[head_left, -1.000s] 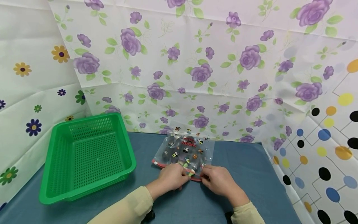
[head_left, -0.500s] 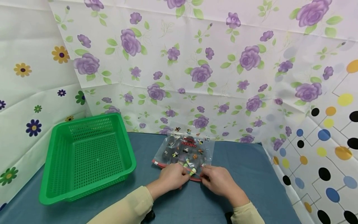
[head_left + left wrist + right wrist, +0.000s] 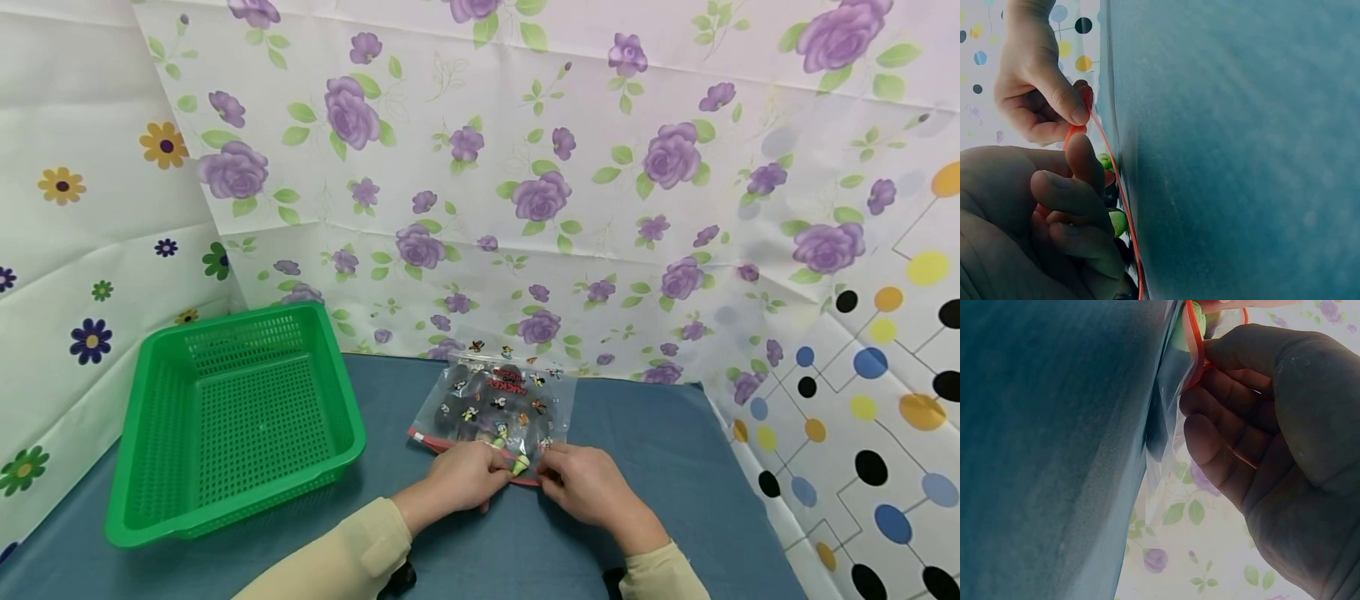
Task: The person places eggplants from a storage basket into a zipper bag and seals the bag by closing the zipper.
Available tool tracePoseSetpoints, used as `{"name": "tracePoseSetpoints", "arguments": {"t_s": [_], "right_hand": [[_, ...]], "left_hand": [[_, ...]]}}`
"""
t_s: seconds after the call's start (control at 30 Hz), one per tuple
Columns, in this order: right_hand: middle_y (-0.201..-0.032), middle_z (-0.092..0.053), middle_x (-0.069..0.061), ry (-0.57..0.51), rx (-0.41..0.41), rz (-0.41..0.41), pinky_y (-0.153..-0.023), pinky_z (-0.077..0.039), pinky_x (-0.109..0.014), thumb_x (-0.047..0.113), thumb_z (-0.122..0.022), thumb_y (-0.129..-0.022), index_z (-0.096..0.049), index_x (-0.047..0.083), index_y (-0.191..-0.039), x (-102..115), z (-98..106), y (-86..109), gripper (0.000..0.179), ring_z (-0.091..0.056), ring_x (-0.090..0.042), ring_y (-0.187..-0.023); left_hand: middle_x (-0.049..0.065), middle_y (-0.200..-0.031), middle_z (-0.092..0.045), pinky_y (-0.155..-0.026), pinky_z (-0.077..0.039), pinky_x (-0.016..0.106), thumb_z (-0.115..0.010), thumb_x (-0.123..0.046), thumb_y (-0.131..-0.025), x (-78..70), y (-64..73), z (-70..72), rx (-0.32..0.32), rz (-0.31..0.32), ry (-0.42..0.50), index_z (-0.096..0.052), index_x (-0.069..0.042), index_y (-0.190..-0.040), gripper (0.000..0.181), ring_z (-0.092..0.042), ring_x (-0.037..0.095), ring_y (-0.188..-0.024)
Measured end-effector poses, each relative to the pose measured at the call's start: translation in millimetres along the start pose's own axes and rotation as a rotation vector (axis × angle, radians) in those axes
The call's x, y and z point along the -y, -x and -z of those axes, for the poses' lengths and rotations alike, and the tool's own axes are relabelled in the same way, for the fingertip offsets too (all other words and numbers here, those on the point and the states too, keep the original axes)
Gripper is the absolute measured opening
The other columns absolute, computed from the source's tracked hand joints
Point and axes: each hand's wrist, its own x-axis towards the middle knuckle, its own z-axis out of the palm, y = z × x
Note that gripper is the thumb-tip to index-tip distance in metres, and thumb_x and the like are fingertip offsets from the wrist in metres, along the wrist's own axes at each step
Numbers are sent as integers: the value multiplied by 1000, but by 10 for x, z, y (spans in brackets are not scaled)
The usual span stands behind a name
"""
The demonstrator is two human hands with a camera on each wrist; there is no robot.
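A clear zip bag [image 3: 498,404] printed with small cartoon figures lies on the table, its red-edged mouth toward me. Dark, rounded things with light green ends [image 3: 521,464], eggplant-like, show inside. My left hand [image 3: 467,477] pinches the near lip of the bag left of the green end. My right hand [image 3: 588,483] pinches the red edge [image 3: 1195,347] at the right, between thumb and forefinger. Between the hands the mouth stands parted, as the left wrist view shows with its red strip [image 3: 1116,169]. A white slider [image 3: 417,436] sits at the left corner.
A green plastic basket [image 3: 348,446] with slotted sides stands at the left of the blue cloth-covered table [image 3: 637,425]. Flower-printed sheets [image 3: 450,192] rise behind and at the left, a dotted sheet [image 3: 885,400] at the right.
One light green end has come into fuller view at the bag's mouth, shifting slightly toward me and rightward. The lip there looks more parted. Both hands stay nearly in place.
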Motion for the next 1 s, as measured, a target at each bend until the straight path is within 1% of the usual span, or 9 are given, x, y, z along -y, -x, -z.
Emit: {"name": "tracePoseSetpoints", "arguments": {"t_s": [0.17,0.23,0.3,0.43,0.5,0.6,0.77,0.83,1.0], "right_hand": [[-87,-64,10,-6,3,-3,-59,-49,-27,9,-85,-97,-80,20,-97,-2,-8,4,11,-53,1,-67],[-86,-64,10,-10,1,-2,-59,-48,-27,9,-85,-97,-80,20,-97,-1,-12,7,12,-53,2,-67],[-86,-64,10,-13,2,-3,-59,-48,-27,9,-85,-97,-80,20,-97,0,-17,9,12,-53,2,-67],[-87,-64,10,-6,1,-7,-59,-49,-27,10,-85,-97,-81,20,-98,-3,-21,11,11,-53,2,-67],[-87,-64,10,-3,-1,-8,-59,-49,-27,11,-86,-97,-81,20,-98,-7,-24,11,10,-53,2,-67],[-87,-64,11,0,-4,-6,-59,-49,-27,12,-86,-96,-81,20,-97,-9,-30,10,10,-52,2,-67],[-87,-64,11,-9,-1,-4,-59,-48,-27,11,-86,-96,-81,20,-97,-10,-21,8,11,-53,2,-67],[-87,-64,10,-8,1,-5,-59,-49,-27,10,-85,-97,-81,20,-97,-8,-15,7,11,-53,2,-67],[-87,-65,10,-11,9,-7,-59,-48,-27,9,-85,-97,-81,19,-97,-11,2,2,10,-53,2,-68]], "left_hand": [[-11,-46,-56,-45,-37,29,-74,-29,-109,12,8,4,4,-11,-5,-83,-26,-77,33,-60,11,-45],[-11,-46,-56,-45,-36,29,-75,-30,-108,16,17,9,2,-8,-3,-82,-27,-75,34,-60,11,-45],[-11,-47,-57,-46,-37,29,-75,-30,-108,15,33,29,6,-7,9,-85,-26,-80,30,-60,12,-46],[-9,-50,-59,-48,-40,31,-77,-29,-106,31,63,75,29,5,47,-90,-23,-99,16,-62,14,-48],[-8,-50,-60,-49,-42,31,-77,-29,-106,52,77,93,31,8,61,-90,-21,-103,15,-62,14,-49],[-9,-51,-60,-50,-42,32,-77,-29,-106,87,98,120,13,-1,68,-88,-20,-94,18,-61,14,-49],[-9,-53,-60,-50,-40,33,-74,-29,-109,143,117,186,-37,-12,84,-80,-18,-79,33,-59,16,-50],[-9,-55,-61,-49,-40,33,-72,-28,-110,164,117,220,-62,-15,99,-80,-16,-78,35,-59,16,-50],[-9,-62,-64,-50,-43,34,-71,-26,-110,222,124,324,-140,0,139,-83,-16,-87,28,-58,15,-50]]}}
